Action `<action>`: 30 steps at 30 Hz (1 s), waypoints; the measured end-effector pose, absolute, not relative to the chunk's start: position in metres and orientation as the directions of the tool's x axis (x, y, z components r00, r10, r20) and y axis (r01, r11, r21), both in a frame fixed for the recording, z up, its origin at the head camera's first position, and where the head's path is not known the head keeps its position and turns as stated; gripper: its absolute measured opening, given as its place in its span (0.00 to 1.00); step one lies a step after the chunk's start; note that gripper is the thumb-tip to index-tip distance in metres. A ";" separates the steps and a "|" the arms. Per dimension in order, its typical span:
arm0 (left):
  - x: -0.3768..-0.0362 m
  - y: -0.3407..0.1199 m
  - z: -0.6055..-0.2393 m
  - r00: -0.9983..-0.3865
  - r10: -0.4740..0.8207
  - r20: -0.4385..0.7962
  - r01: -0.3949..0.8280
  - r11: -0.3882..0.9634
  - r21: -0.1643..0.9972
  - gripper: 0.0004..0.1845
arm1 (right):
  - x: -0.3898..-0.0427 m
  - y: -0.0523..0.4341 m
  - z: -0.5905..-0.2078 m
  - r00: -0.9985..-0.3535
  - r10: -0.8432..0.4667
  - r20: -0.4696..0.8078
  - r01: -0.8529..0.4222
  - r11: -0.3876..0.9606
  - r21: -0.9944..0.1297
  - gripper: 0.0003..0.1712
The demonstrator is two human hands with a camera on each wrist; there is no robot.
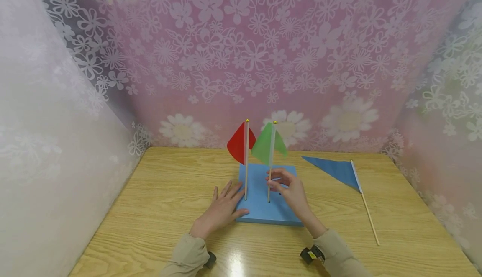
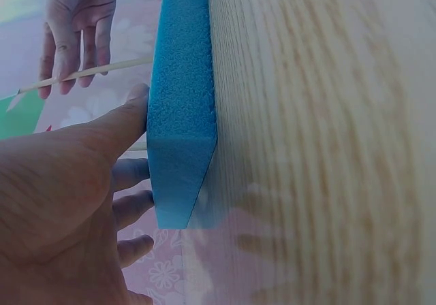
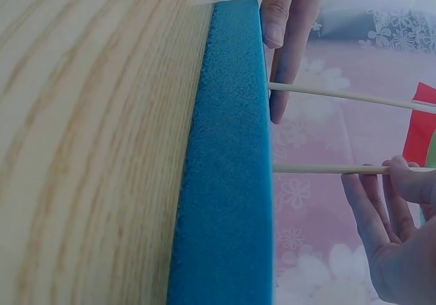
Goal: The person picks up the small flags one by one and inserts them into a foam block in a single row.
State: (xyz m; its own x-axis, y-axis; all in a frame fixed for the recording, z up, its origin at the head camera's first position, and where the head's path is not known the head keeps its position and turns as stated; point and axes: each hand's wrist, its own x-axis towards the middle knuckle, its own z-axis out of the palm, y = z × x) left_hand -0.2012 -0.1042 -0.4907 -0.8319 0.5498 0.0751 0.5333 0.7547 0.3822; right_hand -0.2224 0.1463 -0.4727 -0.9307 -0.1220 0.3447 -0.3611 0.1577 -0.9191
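A blue foam block (image 1: 280, 212) lies flat on the wooden table (image 1: 169, 193). Two flags stand upright in it: a red flag (image 1: 238, 143) on the left stick and a green flag (image 1: 266, 145) on the right stick (image 3: 320, 169). My right hand (image 1: 276, 183) pinches the green flag's stick a little above the block, as the right wrist view (image 3: 402, 175) also shows. My left hand (image 1: 229, 199) rests with straight fingers on the block's left part, beside the red flag's stick (image 3: 340, 95), thumb (image 2: 126, 118) against the block's side (image 2: 180, 114).
A blue flag (image 1: 335, 170) on a thin wooden stick (image 1: 370, 220) lies flat on the table to the right of the block. Flowered curtains close in the table at the back and on both sides.
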 end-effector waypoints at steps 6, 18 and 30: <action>-0.201 -0.105 -0.491 -0.831 0.551 0.076 0.535 0.753 0.382 0.38 | -0.224 0.146 -0.474 -0.933 -0.127 0.337 -0.355 0.171 -0.919 0.18; -0.200 -0.105 -0.489 -0.818 0.565 0.103 0.556 0.733 0.392 0.37 | -0.225 0.147 -0.471 -0.943 -0.134 0.306 -0.327 0.180 -0.928 0.20; -0.201 -0.104 -0.492 -0.832 0.550 0.072 0.532 0.755 0.384 0.37 | -0.209 0.137 -0.442 -0.933 -0.143 0.331 -0.355 0.211 -0.911 0.16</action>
